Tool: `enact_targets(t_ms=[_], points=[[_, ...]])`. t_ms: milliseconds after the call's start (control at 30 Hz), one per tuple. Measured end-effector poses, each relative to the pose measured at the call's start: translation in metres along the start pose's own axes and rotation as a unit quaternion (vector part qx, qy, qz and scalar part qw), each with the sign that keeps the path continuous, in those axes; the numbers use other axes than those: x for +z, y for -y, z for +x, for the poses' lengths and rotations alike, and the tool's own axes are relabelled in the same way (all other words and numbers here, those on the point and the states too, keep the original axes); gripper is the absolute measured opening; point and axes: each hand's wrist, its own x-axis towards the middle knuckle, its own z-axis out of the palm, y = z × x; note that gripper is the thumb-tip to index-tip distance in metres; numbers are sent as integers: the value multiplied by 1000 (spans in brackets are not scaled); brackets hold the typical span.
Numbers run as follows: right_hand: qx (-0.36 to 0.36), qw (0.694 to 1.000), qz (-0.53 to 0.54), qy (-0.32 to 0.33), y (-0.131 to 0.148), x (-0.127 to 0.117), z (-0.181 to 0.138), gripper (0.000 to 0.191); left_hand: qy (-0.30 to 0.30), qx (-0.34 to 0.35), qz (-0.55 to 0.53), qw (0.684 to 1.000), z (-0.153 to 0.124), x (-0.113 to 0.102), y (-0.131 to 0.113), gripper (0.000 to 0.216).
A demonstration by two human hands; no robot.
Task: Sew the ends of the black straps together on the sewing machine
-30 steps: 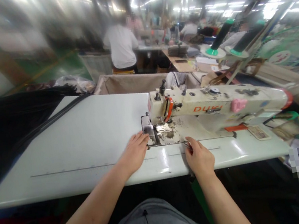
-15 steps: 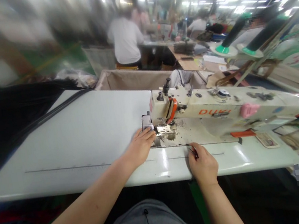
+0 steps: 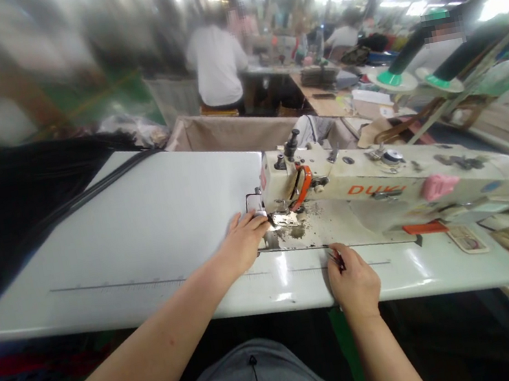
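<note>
My left hand (image 3: pixel 243 242) lies by the needle area of a white sewing machine (image 3: pixel 371 180), fingers stretched out and fingertips beside the metal presser foot and plate (image 3: pixel 285 219). Any small piece beneath those fingers is hidden. My right hand (image 3: pixel 356 277) rests at the front of the white table (image 3: pixel 150 215), closed around a small, dark, pointed metal tool (image 3: pixel 338 258). Its tips stick out past the thumb and forefinger; the rest is hidden in the palm.
Black strips (image 3: pixel 105 180) lie across the table's left edge. Behind it stands a beige fabric-lined bin (image 3: pixel 229 130). Two dark thread cones (image 3: pixel 401 59) rise at the right. A person in a white top (image 3: pixel 218 69) sits farther back.
The whole view has shifted slightly, so the machine and table appear a little farther right. My left fingers have moved slightly at the presser foot. The right hand keeps its grip on the tool.
</note>
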Motion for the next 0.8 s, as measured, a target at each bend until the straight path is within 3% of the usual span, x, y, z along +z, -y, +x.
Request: enact_targets(t_ms=[267, 467, 633, 800], points=[[-12, 1000, 7, -23, -2, 3, -1, 30, -47, 30, -10, 998, 10, 6, 17, 50], [-66, 994, 16, -90, -9, 8, -2, 28, -107, 7, -38, 994, 49, 18, 46, 32], [-71, 992, 26, -100, -9, 8, -2, 27, -61, 81, -36, 994, 85, 17, 62, 34], [-71, 993, 36, -91, -9, 7, -2, 27, -65, 102, -23, 992, 92, 9, 69, 36]])
